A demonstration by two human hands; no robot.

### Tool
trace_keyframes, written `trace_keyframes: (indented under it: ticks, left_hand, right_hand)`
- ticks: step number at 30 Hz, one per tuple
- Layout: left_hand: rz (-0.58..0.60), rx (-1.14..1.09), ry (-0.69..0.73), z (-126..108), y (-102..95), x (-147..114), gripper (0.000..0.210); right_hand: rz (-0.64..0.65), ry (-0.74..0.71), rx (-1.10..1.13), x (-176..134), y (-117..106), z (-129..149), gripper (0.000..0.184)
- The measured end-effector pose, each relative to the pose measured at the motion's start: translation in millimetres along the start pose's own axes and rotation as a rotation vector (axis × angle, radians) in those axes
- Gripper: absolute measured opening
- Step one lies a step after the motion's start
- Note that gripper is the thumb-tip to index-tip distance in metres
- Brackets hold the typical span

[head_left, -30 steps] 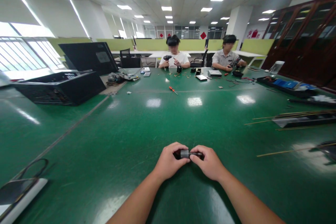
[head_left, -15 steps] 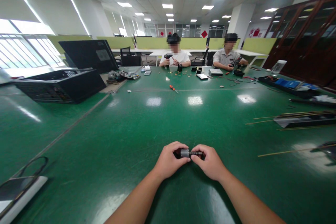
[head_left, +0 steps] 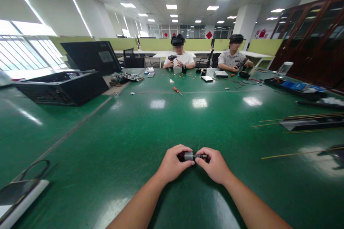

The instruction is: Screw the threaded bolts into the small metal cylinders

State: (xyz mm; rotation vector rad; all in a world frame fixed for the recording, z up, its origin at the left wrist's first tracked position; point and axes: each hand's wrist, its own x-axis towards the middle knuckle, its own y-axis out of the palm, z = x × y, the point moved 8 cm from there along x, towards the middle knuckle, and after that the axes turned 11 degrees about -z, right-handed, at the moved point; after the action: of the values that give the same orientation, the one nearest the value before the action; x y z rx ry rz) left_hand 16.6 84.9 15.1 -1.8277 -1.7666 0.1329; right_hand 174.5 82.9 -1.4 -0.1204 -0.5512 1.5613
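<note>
Between my two hands lies a small grey metal cylinder with a thin ridged shaft (head_left: 189,156), held level just over the green table. My left hand (head_left: 173,162) is closed around the thick cylinder end, thumb below and fingers above. The thin shaft end is pinched in the fingers of my right hand (head_left: 215,164). Its dark left tip is partly hidden by my left fingers. I cannot make out what kind of part it is.
An orange screwdriver (head_left: 176,90) lies farther up the green table (head_left: 129,125). An open black computer case (head_left: 64,87) stands at left. Thin brass-coloured rods (head_left: 268,124) stick out at right. Two people sit across the table, one holding a power drill (head_left: 172,57).
</note>
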Motion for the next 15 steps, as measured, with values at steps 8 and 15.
trace_keyframes:
  ticks: [8, 15]
  left_hand:
    - [-0.002, -0.008, -0.002, -1.8, -0.8, 0.2, 0.030]
    - [-0.005, -0.011, -0.011, -2.9, -1.0, 0.9, 0.030]
  right_hand:
    - [-0.009, -0.009, -0.002, 0.8, -0.2, -1.5, 0.010]
    - [-0.006, 0.007, 0.018, 1.1, -0.8, -3.5, 0.011]
